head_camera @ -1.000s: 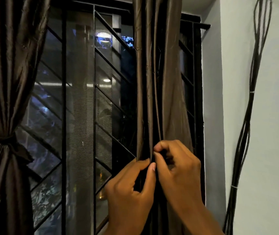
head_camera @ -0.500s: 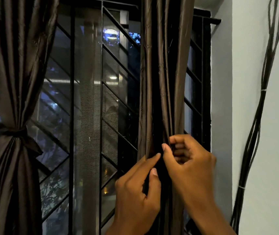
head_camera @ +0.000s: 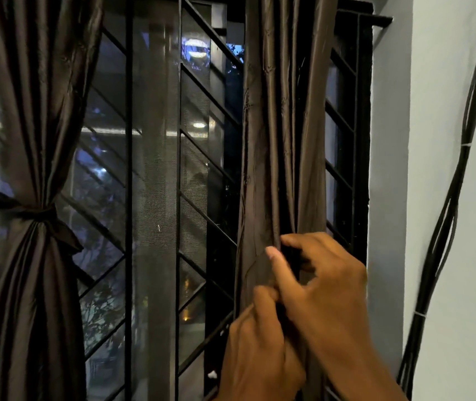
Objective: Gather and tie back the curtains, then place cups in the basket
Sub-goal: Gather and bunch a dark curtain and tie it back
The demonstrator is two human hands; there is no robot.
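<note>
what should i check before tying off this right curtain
1. Right curtain gathered into a narrow bunch: ok.
2. Left hand gripping the bunch: ok.
3. Right hand pinching the folds: ok.
4. Tie-back strip in hand for this side: cannot tell, hidden by fingers.
5. Left curtain already bound with its tie-back: ok.
6. Fabric free of the window grille: cannot tell.

2 brown curtains hang at the window: 1 tied curtain at the left of the frame, 1 loose curtain right of centre. 1 tie band circles the left one. 2 hands, the left hand and the right hand, sit at lower right. 1 cable bundle runs down the right wall.
</note>
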